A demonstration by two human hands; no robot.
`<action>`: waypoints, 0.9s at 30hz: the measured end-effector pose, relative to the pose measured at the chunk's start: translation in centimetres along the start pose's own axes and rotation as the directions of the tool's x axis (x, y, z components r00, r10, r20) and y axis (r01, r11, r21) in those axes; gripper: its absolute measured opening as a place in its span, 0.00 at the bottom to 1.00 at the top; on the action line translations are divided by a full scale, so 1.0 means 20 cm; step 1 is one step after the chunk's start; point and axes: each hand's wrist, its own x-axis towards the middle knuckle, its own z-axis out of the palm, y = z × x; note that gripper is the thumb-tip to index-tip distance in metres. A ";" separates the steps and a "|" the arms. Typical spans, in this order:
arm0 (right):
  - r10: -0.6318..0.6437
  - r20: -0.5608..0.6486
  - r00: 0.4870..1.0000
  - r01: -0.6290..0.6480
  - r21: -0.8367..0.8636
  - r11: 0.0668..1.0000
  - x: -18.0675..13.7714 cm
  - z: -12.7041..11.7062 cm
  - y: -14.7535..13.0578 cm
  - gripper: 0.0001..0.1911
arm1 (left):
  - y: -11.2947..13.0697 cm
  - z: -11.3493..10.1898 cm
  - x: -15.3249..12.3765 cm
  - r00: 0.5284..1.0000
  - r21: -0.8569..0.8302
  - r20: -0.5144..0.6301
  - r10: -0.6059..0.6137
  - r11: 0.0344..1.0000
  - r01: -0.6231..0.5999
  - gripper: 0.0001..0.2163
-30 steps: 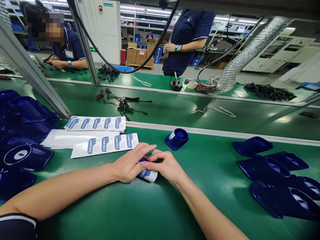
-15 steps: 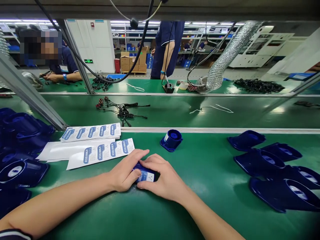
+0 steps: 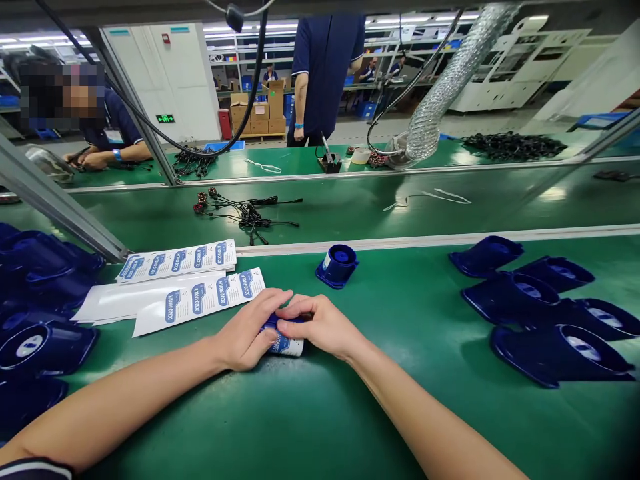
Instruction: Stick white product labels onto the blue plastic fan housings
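Note:
A blue plastic housing [image 3: 274, 323] lies on its side on the green bench under both of my hands. A blue-and-white label [image 3: 290, 346] is on its side facing me, its left part covered by my fingers. My left hand [image 3: 253, 333] wraps the left end, with the thumb against the label. My right hand [image 3: 324, 325] is closed at the upper right of the housing, thumb and forefinger pinched along its top. Whether a bit of the label is between them cannot be seen. Label sheets [image 3: 200, 298] lie left of my hands.
Another labelled blue housing [image 3: 337, 266] stands beyond my hands. Several blue horn-shaped housings [image 3: 575, 350] lie at the right, and more blue housings [image 3: 37, 343] are piled at the left. Black cable bundles [image 3: 249, 215] rest behind the divider rail [image 3: 400, 241]. Co-workers are across the bench.
My right thumb has moved from the label's lower edge up to the top of the housing, uncovering more label. The view has shifted slightly. The standing co-worker across the bench has turned.

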 end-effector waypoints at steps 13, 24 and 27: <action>-0.354 0.213 0.911 0.411 -0.555 0.723 -0.05 -0.15 -0.01 0.41 | -0.02 -0.03 -0.01 0.978 0.031 -0.119 -0.170 0.984 0.175 0.26; -0.174 0.182 0.968 0.208 -0.188 0.960 0.02 -0.19 0.04 0.26 | 0.01 -0.04 0.01 0.992 0.058 -0.057 -0.113 0.992 0.116 0.26; -0.168 0.196 0.966 0.202 -0.169 0.965 0.03 -0.19 0.04 0.22 | 0.00 -0.04 0.00 0.990 0.025 -0.062 -0.129 0.991 0.130 0.26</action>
